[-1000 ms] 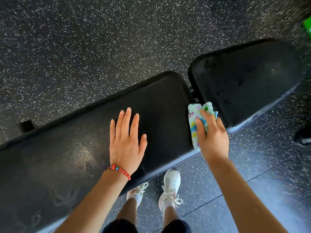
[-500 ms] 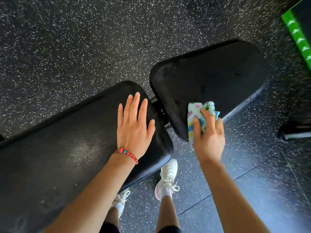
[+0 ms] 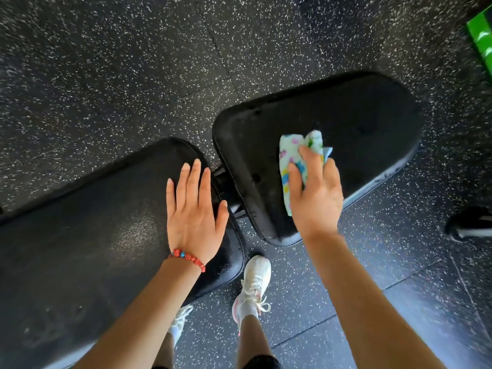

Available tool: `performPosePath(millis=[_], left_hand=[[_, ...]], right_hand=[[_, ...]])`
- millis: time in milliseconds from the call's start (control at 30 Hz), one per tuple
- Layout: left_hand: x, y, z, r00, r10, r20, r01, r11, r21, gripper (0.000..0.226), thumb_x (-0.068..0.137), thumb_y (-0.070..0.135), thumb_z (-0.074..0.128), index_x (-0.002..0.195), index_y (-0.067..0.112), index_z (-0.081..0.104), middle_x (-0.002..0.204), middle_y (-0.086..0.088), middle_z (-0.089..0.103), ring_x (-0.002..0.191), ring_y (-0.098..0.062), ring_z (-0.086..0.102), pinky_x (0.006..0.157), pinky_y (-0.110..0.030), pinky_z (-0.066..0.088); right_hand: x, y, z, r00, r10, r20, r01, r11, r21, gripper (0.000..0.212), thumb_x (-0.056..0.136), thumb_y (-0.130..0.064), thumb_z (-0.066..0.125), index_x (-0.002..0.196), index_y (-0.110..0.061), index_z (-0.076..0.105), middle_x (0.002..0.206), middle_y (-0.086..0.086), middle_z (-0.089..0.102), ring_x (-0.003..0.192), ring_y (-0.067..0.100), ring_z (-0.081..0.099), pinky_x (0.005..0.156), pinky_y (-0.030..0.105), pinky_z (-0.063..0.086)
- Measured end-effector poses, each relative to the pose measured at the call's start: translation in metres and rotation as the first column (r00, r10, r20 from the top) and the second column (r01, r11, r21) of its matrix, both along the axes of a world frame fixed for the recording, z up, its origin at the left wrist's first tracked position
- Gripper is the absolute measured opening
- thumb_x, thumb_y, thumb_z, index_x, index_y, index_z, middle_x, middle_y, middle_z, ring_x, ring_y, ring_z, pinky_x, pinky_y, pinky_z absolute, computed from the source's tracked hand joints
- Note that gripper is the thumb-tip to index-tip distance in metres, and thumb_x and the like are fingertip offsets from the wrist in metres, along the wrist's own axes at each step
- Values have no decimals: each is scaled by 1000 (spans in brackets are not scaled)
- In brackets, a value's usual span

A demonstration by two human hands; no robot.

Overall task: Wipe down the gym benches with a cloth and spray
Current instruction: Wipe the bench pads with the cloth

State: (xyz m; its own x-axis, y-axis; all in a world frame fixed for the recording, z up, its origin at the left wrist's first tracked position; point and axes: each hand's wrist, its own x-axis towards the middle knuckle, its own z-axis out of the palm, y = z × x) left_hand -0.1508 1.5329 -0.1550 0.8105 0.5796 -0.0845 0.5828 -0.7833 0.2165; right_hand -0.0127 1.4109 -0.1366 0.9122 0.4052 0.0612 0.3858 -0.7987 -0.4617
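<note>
A black gym bench lies below me in two padded parts: a long pad (image 3: 87, 235) at the left and a shorter seat pad (image 3: 346, 115) at the right, with a gap between them. My left hand (image 3: 194, 211) rests flat, fingers apart, on the long pad's right end; a red bead bracelet is on its wrist. My right hand (image 3: 316, 193) presses a folded white cloth with coloured prints (image 3: 292, 153) onto the middle of the seat pad. No spray bottle is in view.
Black rubber floor with white speckles (image 3: 133, 62) surrounds the bench. My feet in white sneakers (image 3: 254, 283) stand at the bench's near edge. A green object (image 3: 482, 35) sits at the top right. A dark foot of some equipment (image 3: 468, 222) is at the right edge.
My right hand has slid the cloth from the near edge of the seat pad up onto its middle. The view shifted right, and my left hand moved to the long pad's end.
</note>
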Motion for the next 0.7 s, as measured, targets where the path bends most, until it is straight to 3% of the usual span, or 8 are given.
performPosePath(millis=[133,267,333,467,700], left_hand=[[0,-2,1,1000,23,4,-23,1000,13,59,89,33,36,134,-4,41,146,-20,36,136,-33,28,114,-46,12],[0,-2,1,999,45,17,-45,999,21,58,89,32,37,133,-6,42,145,-20,37,135,-33,30,114,-45,12],[0,-2,1,999,47,16,-48,999,27,58,89,31,37,132,-6,43,145,-20,37,135,-33,30,114,-45,13],[0,-2,0,999,37,28,-38,999,39,56,89,30,39,131,-7,44,145,-20,37,136,-33,30,114,-46,13],[0,-3,-2,998,38,55,-40,998,39,54,91,29,40,131,-6,45,143,-23,38,135,-36,31,114,-48,16]], right_hand=[[-31,-10,3,991,132,25,-132,991,-10,33,86,-27,48,107,-8,65,75,18,57,64,34,56,59,35,52],[-8,13,3,971,232,57,-233,972,5,24,86,-22,58,100,-6,67,73,20,59,62,34,57,59,37,53],[11,44,3,970,241,37,-242,970,37,23,85,-18,61,103,-4,65,77,22,60,67,37,58,59,39,51],[38,91,-2,978,208,6,-208,978,-9,32,93,-27,48,119,-10,56,99,21,58,88,36,55,70,42,44],[42,76,0,920,391,19,-391,920,5,34,93,-26,49,121,-9,55,100,23,57,89,37,54,75,45,45]])
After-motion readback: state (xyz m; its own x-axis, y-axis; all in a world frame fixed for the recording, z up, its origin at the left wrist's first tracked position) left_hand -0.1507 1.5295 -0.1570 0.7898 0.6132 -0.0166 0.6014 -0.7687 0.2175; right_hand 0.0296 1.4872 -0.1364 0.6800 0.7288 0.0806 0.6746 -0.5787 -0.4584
